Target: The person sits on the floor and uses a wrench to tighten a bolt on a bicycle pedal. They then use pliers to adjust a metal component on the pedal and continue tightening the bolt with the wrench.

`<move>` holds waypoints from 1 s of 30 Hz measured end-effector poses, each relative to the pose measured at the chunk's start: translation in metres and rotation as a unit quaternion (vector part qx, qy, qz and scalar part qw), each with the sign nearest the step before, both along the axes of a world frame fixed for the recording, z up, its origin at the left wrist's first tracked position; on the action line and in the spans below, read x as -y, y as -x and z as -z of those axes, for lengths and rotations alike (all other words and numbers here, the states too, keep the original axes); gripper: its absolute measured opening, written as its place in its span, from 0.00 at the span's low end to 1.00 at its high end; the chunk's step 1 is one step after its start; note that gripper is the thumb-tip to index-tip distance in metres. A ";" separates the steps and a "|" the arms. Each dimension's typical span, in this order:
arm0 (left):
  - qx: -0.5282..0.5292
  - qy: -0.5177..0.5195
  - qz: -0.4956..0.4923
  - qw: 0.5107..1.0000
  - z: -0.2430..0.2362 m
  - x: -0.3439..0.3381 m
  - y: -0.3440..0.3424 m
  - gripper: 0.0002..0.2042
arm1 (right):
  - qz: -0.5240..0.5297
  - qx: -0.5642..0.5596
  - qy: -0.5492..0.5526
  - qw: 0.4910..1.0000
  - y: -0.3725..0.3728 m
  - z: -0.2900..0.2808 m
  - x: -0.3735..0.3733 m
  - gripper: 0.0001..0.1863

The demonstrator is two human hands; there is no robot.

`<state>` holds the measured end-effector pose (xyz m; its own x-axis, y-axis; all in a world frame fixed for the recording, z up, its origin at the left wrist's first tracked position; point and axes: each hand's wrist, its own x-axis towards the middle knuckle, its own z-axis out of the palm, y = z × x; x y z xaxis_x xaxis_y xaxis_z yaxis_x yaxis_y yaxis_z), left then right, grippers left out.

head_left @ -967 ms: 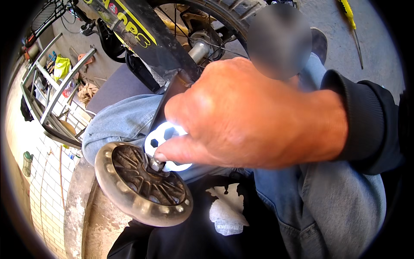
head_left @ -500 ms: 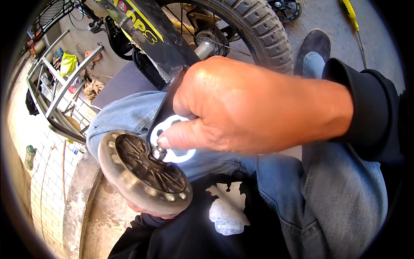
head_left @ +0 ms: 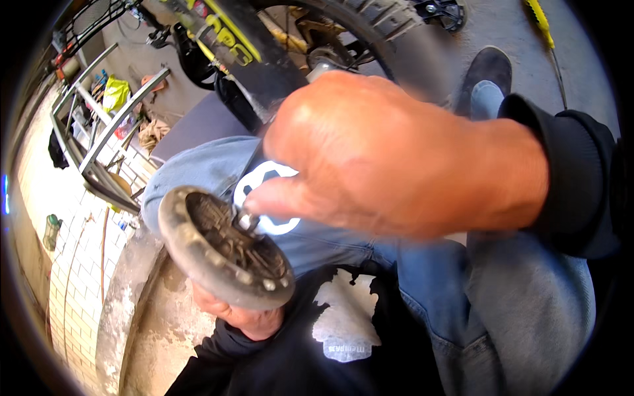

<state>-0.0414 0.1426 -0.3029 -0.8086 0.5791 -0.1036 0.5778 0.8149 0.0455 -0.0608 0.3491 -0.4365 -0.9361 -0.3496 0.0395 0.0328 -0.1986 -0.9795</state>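
Wheel, one, dark-hubbed, pale-rimmed; tilted, before the left knee of the jeans. Nut, metal, at the wheel's hub. Hands, two: right hand, upper right of wheel, thumb at the nut, fingers curled, grip hidden; left hand, under wheel, grip undeterminable. Disc, white, black-patched, just right of wheel. Tyre, knobbed, beyond wheel. Tool, yellow-handled, well apart from wheel, upper right.

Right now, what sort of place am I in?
Probably a workshop or repair spot: there's a small wheel up close, a larger wheel with a knobby tire beyond it, and a yellow-handled tool on the gray floor.
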 end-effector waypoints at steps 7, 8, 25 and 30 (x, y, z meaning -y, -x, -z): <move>0.176 -0.164 -0.232 0.942 0.002 -0.026 0.032 0.23 | -0.015 0.076 -0.003 0.997 0.010 0.009 -0.020 0.23; 0.187 -0.134 -0.169 0.958 -0.003 -0.009 0.037 0.24 | -0.053 0.096 -0.005 0.994 0.013 0.006 -0.024 0.23; 0.533 -0.380 -0.305 0.692 -0.004 0.018 0.067 0.30 | -0.012 0.065 0.048 0.997 0.005 0.017 -0.012 0.24; 0.450 -0.293 -0.261 0.802 0.002 0.011 0.062 0.30 | 0.025 0.009 0.024 0.999 0.004 0.020 -0.010 0.24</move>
<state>-0.1034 0.1317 -0.3053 -0.7075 0.3487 -0.6146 -0.3168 0.6209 0.7170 -0.0651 0.3589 -0.4563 -0.9531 -0.3001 0.0387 0.0383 -0.2466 -0.9684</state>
